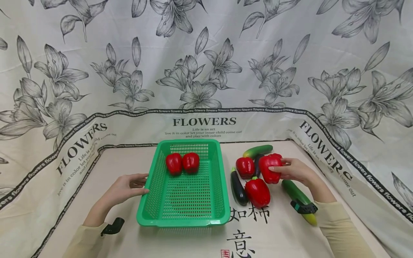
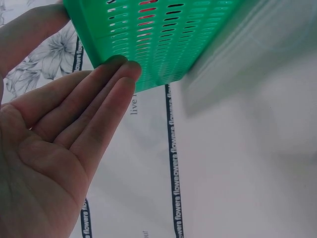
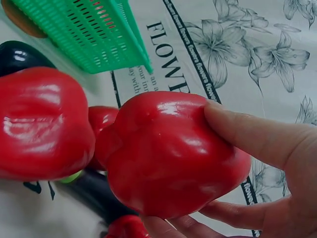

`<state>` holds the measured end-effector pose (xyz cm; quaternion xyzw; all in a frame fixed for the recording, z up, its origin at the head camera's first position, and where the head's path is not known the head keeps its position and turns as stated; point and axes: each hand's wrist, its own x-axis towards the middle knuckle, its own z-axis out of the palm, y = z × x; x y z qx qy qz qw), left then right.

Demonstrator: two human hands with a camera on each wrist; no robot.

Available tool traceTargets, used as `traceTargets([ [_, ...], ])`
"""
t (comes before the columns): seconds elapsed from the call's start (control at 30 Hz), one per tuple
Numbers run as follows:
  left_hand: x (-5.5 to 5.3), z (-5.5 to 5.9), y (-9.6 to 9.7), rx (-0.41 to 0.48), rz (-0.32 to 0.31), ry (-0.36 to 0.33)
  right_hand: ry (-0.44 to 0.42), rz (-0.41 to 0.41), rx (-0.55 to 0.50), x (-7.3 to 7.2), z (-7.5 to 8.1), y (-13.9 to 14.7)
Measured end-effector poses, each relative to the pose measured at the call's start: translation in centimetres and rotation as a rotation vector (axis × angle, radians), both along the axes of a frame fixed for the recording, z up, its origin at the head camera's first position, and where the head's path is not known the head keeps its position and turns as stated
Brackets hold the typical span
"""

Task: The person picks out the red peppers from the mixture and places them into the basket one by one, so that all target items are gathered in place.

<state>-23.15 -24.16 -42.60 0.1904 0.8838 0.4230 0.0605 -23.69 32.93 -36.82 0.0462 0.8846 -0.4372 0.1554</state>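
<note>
My right hand point(image 1: 295, 170) grips a red bell pepper point(image 1: 270, 168) between thumb and fingers. In the right wrist view the held bell pepper point(image 3: 173, 153) fills the middle, with the thumb on its upper right side. My left hand point(image 1: 127, 188) is at the left side of a green plastic basket point(image 1: 224, 186); its straight fingers point(image 2: 106, 94) touch the basket's wall in the left wrist view. Inside the basket, toward the back, are two red bell peppers, a left one point(image 1: 174, 163) and a right one point(image 1: 191, 162).
Right of the basket lie two more red bell peppers, one behind point(image 1: 245, 167) and one in front point(image 1: 258, 193). Around them are a dark eggplant point(image 1: 238, 188), another partly hidden eggplant point(image 1: 257, 165), a green cucumber-like vegetable point(image 1: 258, 151) and a longer one point(image 1: 297, 193) near the right forearm.
</note>
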Motion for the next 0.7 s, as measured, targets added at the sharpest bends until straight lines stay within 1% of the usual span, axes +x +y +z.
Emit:
traceTargets([
  [0.07,-0.1,0.0,0.0,0.000,0.000,0.000,0.005,0.014,0.003,-0.2,0.4,-0.4],
  [0.17,-0.1,-0.1,0.0,0.000,0.003,-0.001,0.008,0.031,-0.019,-0.4,1.0,-1.1],
  [0.3,-0.2,-0.3,-0.1,-0.003,0.003,-0.004,0.021,0.072,-0.035,-0.6,1.6,-1.9],
  [0.47,-0.2,-0.3,-0.1,-0.009,0.003,-0.005,0.037,0.108,-0.017,-1.0,2.0,-2.9],
  [0.7,-0.2,0.1,0.1,-0.021,0.003,-0.008,0.055,0.131,0.006,-1.5,2.7,-4.2],
])
